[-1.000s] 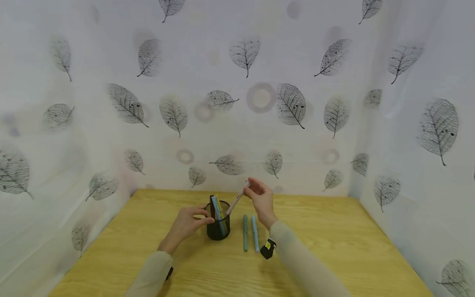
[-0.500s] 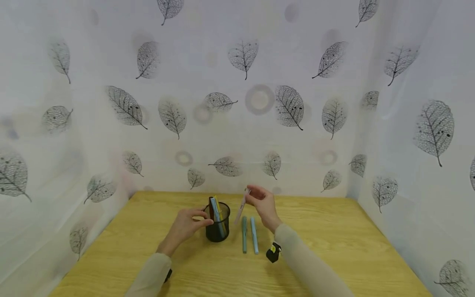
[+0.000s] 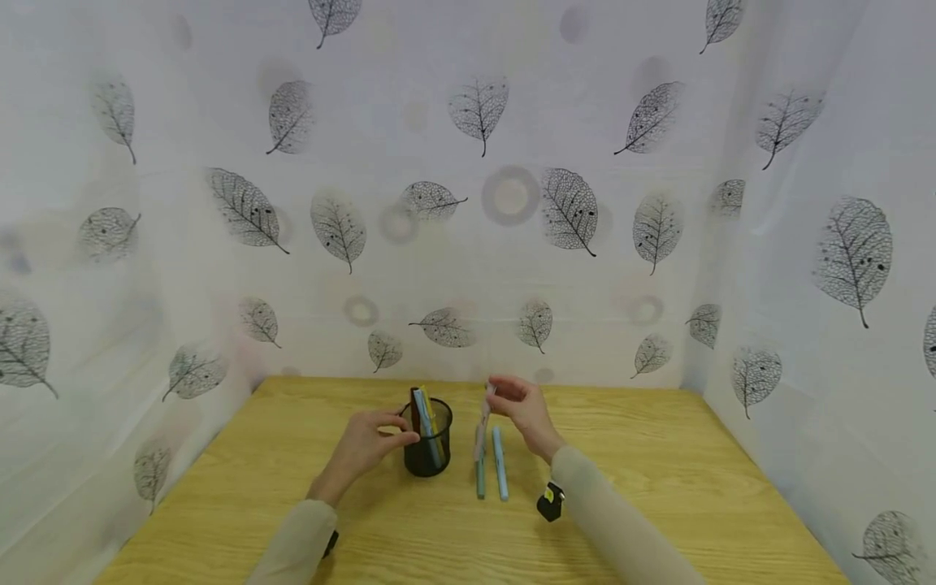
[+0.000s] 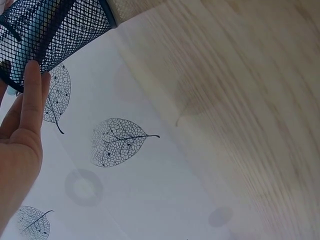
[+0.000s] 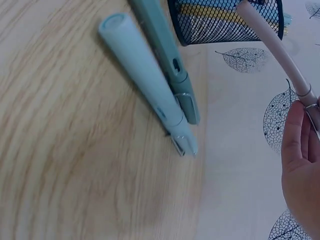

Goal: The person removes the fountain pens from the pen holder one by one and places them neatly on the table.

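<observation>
My right hand (image 3: 528, 416) pinches a pale pink pen (image 3: 482, 435) by its clip end, its other end pointing down over a green pen (image 3: 480, 483). Beside that lies a light blue pen (image 3: 500, 465); in the right wrist view both pens rest side by side on the wood, clips at the same end. The black mesh pen holder (image 3: 418, 463) stands upright to their left, several pens (image 3: 424, 410) in it. My left hand (image 3: 366, 443) holds this holder near the rim, thumb on the near side; the fingers (image 4: 33, 95) lie along the mesh in the left wrist view.
The wooden table (image 3: 629, 487) runs back to a white curtain (image 3: 468, 268) printed with leaves, which also hangs along both sides. A black wrist device (image 3: 550, 502) sits below the right sleeve (image 3: 607, 504).
My right hand has brought the pink pen from the holder's rim rightward and down, turning it more upright, over the green pen. My left hand stays at the holder.
</observation>
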The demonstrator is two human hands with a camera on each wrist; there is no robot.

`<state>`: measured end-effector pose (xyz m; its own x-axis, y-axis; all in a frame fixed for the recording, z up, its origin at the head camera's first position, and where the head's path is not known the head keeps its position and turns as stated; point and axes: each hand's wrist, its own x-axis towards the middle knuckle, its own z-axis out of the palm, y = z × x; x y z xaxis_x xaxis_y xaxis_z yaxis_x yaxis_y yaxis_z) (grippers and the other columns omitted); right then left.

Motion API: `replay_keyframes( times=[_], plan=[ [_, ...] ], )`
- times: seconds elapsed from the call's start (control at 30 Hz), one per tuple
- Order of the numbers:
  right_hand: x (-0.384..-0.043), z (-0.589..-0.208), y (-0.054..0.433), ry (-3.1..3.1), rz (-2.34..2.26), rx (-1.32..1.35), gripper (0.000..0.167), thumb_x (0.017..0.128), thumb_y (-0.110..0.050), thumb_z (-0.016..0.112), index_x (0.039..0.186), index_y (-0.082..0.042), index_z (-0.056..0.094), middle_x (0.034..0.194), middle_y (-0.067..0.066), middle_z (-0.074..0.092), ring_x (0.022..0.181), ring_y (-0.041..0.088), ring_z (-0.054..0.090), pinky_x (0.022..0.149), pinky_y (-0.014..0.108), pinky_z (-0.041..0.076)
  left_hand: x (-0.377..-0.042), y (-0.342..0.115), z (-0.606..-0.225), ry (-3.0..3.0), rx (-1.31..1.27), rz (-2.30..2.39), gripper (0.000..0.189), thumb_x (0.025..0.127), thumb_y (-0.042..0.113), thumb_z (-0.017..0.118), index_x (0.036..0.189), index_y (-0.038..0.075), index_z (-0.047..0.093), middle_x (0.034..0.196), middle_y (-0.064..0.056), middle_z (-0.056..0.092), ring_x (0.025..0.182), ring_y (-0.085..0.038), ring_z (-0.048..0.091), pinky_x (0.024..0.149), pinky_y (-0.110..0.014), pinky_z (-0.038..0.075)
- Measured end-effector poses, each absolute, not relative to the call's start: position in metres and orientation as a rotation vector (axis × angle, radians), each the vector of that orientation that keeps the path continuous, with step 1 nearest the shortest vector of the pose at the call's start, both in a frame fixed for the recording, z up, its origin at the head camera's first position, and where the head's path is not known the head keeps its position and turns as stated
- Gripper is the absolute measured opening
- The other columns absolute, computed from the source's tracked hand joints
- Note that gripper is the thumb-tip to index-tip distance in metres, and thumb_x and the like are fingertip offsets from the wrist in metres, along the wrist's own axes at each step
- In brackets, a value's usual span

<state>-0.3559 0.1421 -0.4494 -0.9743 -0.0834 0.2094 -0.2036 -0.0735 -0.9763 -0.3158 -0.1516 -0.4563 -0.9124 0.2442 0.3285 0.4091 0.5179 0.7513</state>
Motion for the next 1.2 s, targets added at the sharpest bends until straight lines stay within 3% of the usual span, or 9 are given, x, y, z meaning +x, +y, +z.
replay_keyframes(
  times=[0.27,0.63,1.2],
  plan=[
    [-0.356,-0.455,0.155,-2.24,2.169,0.379,0.046,0.088,0.001,0.07,0.132,0.001,0.058,0.127,0.02,0.063,0.108,0.021,0.065,0.092,0.034,0.057,-0.315,-0.152,-0.455,-2.569,-0.558,-1.348,0.012,0.079,0.035,0.081,0.081,0.024,0.076,0.134,-0.016,0.061,0.115,-0.036,0.064,0.072,-0.024,0.061],
    [-0.353,-0.463,0.173,-2.324,2.115,0.361,0.053,0.086,0.002,0.071,0.137,-0.003,0.055,0.126,0.021,0.064,0.114,0.034,0.063,0.088,0.034,0.059,-0.314,-0.152,-0.454,-2.576,-0.56,-1.33,0.013,0.079,0.037,0.08,0.082,0.025,0.075,0.134,-0.016,0.061,0.117,-0.036,0.063,0.073,-0.024,0.061],
    [-0.348,-0.468,0.203,-2.52,2.004,0.461,0.056,0.089,-0.007,0.072,0.141,-0.002,0.051,0.148,0.027,0.042,0.115,0.031,0.064,0.096,0.042,0.055,-0.316,-0.151,-0.459,-2.558,-0.56,-1.355,0.013,0.079,0.038,0.08,0.081,0.026,0.075,0.133,-0.018,0.061,0.121,-0.037,0.06,0.074,-0.025,0.061]
  ],
)
